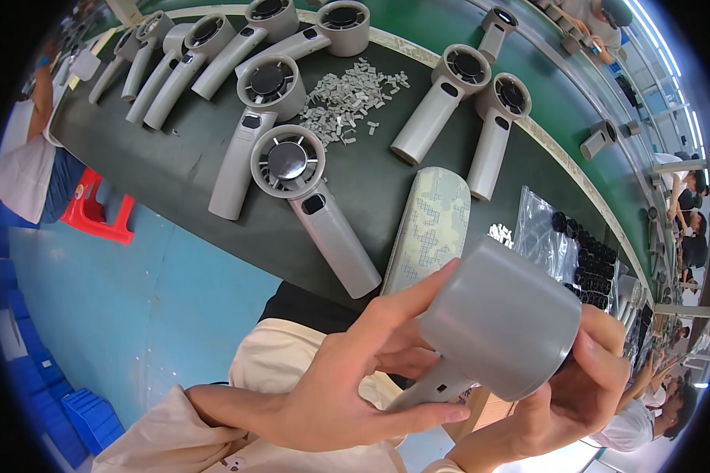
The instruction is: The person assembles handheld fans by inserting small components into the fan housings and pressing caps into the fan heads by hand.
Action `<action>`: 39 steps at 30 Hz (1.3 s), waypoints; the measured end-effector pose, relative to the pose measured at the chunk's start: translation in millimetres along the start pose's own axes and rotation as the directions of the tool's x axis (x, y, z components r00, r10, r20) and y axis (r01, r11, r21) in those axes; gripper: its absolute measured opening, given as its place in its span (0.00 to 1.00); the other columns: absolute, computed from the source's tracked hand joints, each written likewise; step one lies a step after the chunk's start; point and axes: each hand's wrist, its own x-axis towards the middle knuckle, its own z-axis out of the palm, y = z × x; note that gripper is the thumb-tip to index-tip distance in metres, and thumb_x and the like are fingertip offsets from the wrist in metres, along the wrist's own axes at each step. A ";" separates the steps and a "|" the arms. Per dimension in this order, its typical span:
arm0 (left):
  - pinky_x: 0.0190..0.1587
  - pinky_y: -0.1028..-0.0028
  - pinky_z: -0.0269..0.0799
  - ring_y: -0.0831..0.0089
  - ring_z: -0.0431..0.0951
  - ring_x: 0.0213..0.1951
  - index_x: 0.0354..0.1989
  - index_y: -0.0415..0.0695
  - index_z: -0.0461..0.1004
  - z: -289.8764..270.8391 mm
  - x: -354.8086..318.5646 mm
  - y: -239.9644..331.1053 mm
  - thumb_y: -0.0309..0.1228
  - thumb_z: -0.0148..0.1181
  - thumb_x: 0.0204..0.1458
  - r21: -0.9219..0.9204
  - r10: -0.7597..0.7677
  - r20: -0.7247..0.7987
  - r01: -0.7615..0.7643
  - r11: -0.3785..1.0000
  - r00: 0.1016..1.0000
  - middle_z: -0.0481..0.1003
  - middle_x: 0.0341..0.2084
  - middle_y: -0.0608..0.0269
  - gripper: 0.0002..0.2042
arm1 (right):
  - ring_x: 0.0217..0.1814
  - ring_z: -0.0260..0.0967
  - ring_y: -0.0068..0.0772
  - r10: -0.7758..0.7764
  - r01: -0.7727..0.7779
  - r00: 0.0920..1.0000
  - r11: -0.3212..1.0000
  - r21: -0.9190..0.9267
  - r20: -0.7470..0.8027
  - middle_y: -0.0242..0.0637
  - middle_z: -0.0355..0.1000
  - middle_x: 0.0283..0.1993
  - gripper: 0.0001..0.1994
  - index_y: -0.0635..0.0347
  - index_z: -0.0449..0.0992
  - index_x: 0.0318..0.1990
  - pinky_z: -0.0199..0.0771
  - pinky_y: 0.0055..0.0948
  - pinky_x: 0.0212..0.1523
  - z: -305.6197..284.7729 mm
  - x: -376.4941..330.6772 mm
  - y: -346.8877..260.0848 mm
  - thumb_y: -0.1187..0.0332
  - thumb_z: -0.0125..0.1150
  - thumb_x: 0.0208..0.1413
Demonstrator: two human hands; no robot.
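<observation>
A grey handheld fan is held up close to me, its round drum-shaped head tilted and side-on. My left hand is closed round its short visible stretch of handle, with fingers resting against the head. At the head's right end, my right hand pinches the rim. A sliver of something black shows there between the fingers, mostly hidden. Just beyond the held fan lies a long patterned case with rounded ends. Another grey fan lies to its left, grille facing up.
Several more grey fans lie along the table's far left, and others at the far right. Small grey pieces form a pile between them. Black round parts sit by a clear plastic bag. A red stool stands left; people work around.
</observation>
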 end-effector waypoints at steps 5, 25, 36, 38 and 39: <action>0.47 0.67 0.72 0.66 0.74 0.48 0.57 0.39 0.48 -0.2 -0.8 1.1 0.14 0.67 0.37 0.059 0.026 0.043 -0.029 0.998 0.999 0.68 0.48 0.51 0.40 | 0.43 0.67 0.36 0.037 -0.019 0.993 0.988 -0.153 0.111 0.50 0.67 0.44 0.25 0.64 0.70 0.45 0.69 0.29 0.43 -10.4 -0.5 -15.3 0.68 0.72 0.38; 0.51 0.71 0.68 0.68 0.72 0.50 0.65 0.42 0.40 -6.3 17.1 3.5 0.19 0.59 0.50 -0.302 -0.344 0.128 0.367 0.880 0.930 0.66 0.53 0.50 0.38 | 0.47 0.65 0.37 0.205 -0.212 0.977 0.955 -0.209 -0.053 0.51 0.64 0.52 0.32 0.74 0.67 0.51 0.65 0.30 0.48 7.6 15.5 -7.2 0.53 0.62 0.46; 0.54 0.60 0.62 0.60 0.62 0.56 0.65 0.39 0.47 -10.4 30.6 21.5 0.50 0.62 0.46 0.662 0.269 -0.004 -0.199 0.723 0.963 0.56 0.58 0.48 0.43 | 0.56 0.62 0.36 0.488 -0.367 0.868 0.748 0.553 -0.085 0.47 0.61 0.56 0.32 0.73 0.57 0.59 0.63 0.30 0.56 46.5 -6.1 -8.9 0.74 0.63 0.46; 0.54 0.60 0.62 0.56 0.62 0.57 0.63 0.37 0.53 -10.8 36.7 11.9 0.42 0.60 0.50 0.532 0.352 0.183 -0.394 0.749 0.918 0.54 0.59 0.43 0.36 | 0.57 0.62 0.38 0.592 -0.404 0.797 0.670 0.623 -0.120 0.49 0.60 0.57 0.33 0.74 0.58 0.59 0.63 0.31 0.56 51.0 -4.7 -15.5 0.70 0.64 0.46; 0.53 0.61 0.63 0.52 0.63 0.56 0.58 0.35 0.60 3.1 35.7 11.9 0.36 0.58 0.53 0.462 0.352 0.093 -0.354 0.813 0.931 0.54 0.58 0.37 0.27 | 0.44 0.70 0.37 0.530 -0.407 0.821 0.805 0.433 -0.213 0.48 0.65 0.50 0.37 0.70 0.54 0.61 0.73 0.29 0.41 54.0 -6.4 -12.8 0.51 0.58 0.52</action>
